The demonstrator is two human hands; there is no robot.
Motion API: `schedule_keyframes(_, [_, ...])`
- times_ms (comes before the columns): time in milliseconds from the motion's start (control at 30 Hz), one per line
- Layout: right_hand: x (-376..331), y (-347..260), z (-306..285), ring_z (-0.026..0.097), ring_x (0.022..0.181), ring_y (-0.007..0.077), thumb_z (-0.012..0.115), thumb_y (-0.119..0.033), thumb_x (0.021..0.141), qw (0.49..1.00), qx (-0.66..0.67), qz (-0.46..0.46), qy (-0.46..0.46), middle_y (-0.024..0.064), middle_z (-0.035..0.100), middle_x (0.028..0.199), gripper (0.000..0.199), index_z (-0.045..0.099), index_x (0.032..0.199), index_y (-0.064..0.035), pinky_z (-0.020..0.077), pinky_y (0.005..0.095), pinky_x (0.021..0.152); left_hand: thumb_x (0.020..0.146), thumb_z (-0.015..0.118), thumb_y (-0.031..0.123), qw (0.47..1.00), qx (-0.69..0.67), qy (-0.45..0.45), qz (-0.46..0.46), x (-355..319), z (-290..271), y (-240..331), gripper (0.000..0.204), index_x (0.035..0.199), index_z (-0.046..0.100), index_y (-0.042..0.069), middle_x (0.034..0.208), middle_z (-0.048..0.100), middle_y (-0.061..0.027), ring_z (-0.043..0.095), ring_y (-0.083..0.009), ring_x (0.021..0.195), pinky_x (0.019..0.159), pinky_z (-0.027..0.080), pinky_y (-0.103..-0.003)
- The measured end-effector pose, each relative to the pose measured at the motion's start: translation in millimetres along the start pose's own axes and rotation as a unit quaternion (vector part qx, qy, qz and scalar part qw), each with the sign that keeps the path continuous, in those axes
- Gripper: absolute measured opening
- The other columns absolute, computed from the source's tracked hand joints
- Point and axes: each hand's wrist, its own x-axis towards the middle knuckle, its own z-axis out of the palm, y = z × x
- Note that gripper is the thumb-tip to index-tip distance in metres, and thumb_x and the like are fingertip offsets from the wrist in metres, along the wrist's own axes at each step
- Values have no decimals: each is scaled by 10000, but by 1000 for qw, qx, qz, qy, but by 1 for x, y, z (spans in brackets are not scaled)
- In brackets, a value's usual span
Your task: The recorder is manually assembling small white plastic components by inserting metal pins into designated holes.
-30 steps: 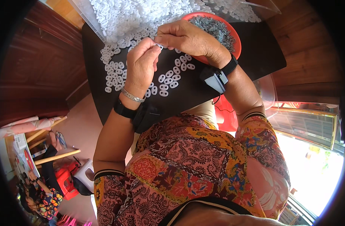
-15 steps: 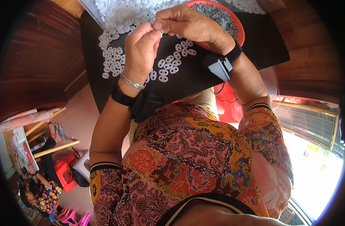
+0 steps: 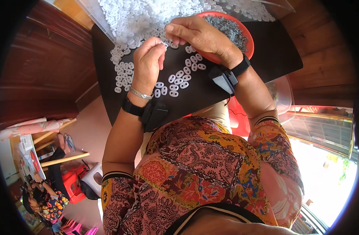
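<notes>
Over the smooth black tabletop [image 3: 267,53], the left hand [image 3: 146,62] pinches a small white plastic-looking piece [image 3: 164,44], probably light, stiff, best rim-held; whether the right hand [image 3: 201,36], curled nearby, grips anything I can't tell.

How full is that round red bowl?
The red bowl isn't empty: small grey pieces spread across its inside. I can't tell how deep they go.

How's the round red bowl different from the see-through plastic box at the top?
The round red bowl is solid red, while the clear plastic box is see-through. The bowl has a curved rim; the box has straighter edges. The bowl holds small grey pieces; the box holds white oval pieces. Both hold lots of little things.
</notes>
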Motion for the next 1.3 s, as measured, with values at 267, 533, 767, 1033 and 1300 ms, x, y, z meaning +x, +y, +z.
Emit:
schedule_keyframes(267, [1,1,0,535,780,72,576,-143,901,997,42,-67,-16,-1,596,831,168,613,980,1,435,220,699,853,512,148,1000,10,9,-3,3,-4,3,183,710,521,34,580,455,13,380,-53,473,432,305,-199])
schedule_keyframes(533, [-1,-6,1,494,714,57,572,-141,889,999,-7,-9,-43,-34,545,765,136,597,937,-16,410,205,628,858,514,149,999,33,-10,-5,2,-3,3,192,707,524,31,588,457,13,394,-49,483,433,310,-200])
schedule_keyframes(767, [3,7,6,470,704,74,545,-160,906,995,-68,-51,-45,-22,516,737,146,559,896,-15,413,234,646,855,523,147,1000,28,-9,-7,0,0,1,176,731,540,23,591,464,13,403,-51,482,435,325,-200])
schedule_keyframes(1033, [6,5,10,561,747,110,550,-178,904,998,-23,-36,40,34,596,782,166,594,908,-18,451,262,680,849,523,126,998,2,52,29,6,-11,4,154,747,557,15,580,480,0,416,-68,471,431,328,-205])
schedule_keyframes(1300, [7,15,32,603,870,287,572,-134,823,916,-368,-132,88,117,622,899,160,631,951,-58,482,377,744,826,541,117,984,-101,148,2,16,-27,-3,123,724,549,49,567,499,4,429,-78,436,402,299,-215])
